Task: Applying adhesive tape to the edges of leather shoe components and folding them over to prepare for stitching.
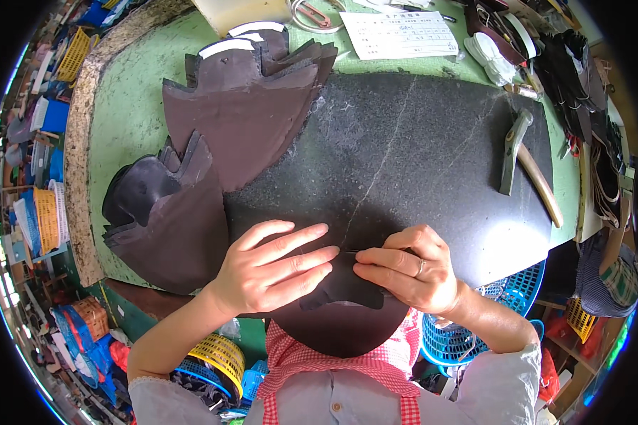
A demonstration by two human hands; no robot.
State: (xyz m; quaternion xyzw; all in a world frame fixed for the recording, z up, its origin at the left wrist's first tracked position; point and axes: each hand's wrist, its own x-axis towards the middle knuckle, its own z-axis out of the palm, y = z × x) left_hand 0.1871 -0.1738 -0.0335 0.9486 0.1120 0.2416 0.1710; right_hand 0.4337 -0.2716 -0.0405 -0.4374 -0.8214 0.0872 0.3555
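A dark brown leather cut piece (347, 333) lies at the near edge of a black stone slab (439, 142), its rounded end hanging over the edge toward my apron. My left hand (262, 273) rests on its left side, fingers stretched out and apart. Fingers of my right hand (415, 273) are pressed together in a pinch at the piece's upper edge, close to the left fingertips. Whether anything small is also in that pinch is hidden. Left of the slab's middle lie two overlapping stacks of similar leather pieces, a far stack (237, 120) and a near stack (181, 244).
A hammer (539, 184) lies on the slab's right side. Behind it are a white cord bundle (490, 58) and a printed sheet (403, 35). Below the table edge stand a blue basket (443, 343) and a yellow basket (223, 358). Another person (613, 276) is at far right.
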